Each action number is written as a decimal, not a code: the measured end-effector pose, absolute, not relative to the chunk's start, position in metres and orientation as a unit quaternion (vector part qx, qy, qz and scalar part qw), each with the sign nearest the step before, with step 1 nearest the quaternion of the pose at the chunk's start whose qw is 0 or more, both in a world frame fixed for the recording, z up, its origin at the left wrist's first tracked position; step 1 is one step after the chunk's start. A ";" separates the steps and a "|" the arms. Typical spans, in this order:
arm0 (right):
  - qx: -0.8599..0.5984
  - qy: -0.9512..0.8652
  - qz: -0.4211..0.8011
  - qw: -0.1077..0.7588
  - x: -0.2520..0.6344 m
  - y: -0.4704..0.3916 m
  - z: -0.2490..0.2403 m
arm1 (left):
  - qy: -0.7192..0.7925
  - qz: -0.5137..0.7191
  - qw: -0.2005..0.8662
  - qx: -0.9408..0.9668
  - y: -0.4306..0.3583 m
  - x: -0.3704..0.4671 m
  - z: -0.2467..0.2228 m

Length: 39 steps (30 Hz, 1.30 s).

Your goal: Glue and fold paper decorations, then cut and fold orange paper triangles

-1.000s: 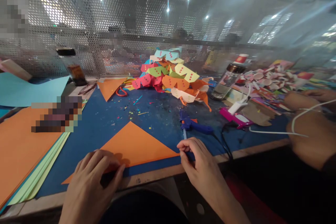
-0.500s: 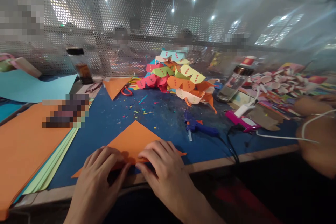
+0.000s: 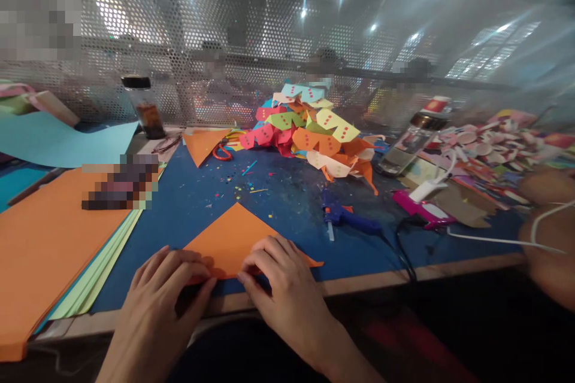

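Observation:
An orange sheet of paper [image 3: 231,239], folded into a triangle, lies on the blue table mat with its point facing away from me. At its near folded edge, my left hand [image 3: 166,293] pinches the paper between thumb and curled fingers. My right hand [image 3: 285,284] grips the same edge a little to the right, its thumb below and fingers on top. A short strip of the fold shows between the two hands. The paper's left corner is hidden behind my left hand, while the right corner pokes out past my right hand.
Behind the paper lie a blue glue gun [image 3: 350,218], small scraps, scissors [image 3: 222,151] and a heap of folded paper shapes [image 3: 309,125]. Paper sheets [image 3: 58,245] are stacked at left. Bottles [image 3: 148,111] stand behind; a pink power strip [image 3: 422,209] and another person's arm [image 3: 550,251] are right.
My hands have spread slightly apart along the paper's near edge, the left one moving left. The whole view has shifted a little, so the table things appear further right.

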State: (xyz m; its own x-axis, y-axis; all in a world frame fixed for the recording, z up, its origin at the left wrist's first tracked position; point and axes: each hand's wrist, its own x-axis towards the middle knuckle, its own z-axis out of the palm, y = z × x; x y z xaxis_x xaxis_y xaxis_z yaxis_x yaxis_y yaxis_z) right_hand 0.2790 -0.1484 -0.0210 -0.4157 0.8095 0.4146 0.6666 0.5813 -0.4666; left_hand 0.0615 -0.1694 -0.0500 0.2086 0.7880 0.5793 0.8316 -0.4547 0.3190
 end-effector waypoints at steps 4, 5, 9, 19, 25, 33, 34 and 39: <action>-0.439 -0.834 0.104 0.317 0.279 -0.148 -0.023 | -0.530 -0.348 0.030 -0.773 -0.171 0.058 -0.049; -0.440 -0.834 0.101 0.318 0.279 -0.148 -0.023 | -0.534 -0.349 0.025 -0.770 -0.171 0.058 -0.048; -0.441 -0.833 0.101 0.319 0.278 -0.148 -0.021 | -0.554 -0.354 -0.006 -0.753 -0.174 0.058 -0.047; -0.439 -0.833 0.103 0.321 0.279 -0.147 -0.022 | -0.564 -0.367 -0.004 -0.740 -0.175 0.052 -0.046; -0.439 -0.833 0.105 0.319 0.279 -0.147 -0.020 | -0.531 -0.343 0.026 -0.775 -0.172 0.036 -0.051; -0.439 -0.831 0.117 0.321 0.279 -0.147 -0.021 | -0.543 -0.336 0.030 -0.769 -0.175 0.029 -0.052; -0.438 -0.831 0.119 0.322 0.280 -0.147 -0.021 | -0.547 -0.338 0.029 -0.765 -0.175 0.028 -0.052; -0.438 -0.830 0.127 0.321 0.280 -0.147 -0.021 | -0.572 -0.361 0.009 -0.736 -0.177 0.028 -0.052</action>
State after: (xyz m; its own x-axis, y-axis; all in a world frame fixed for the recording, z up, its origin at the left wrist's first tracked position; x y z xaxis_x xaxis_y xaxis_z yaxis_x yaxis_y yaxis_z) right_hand 0.2800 -0.1466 -0.0214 -0.4102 0.8081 0.4228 0.6451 0.5848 -0.4918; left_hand 0.0278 -0.1775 -0.0521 0.0843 0.8367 0.5411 0.8491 -0.3445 0.4004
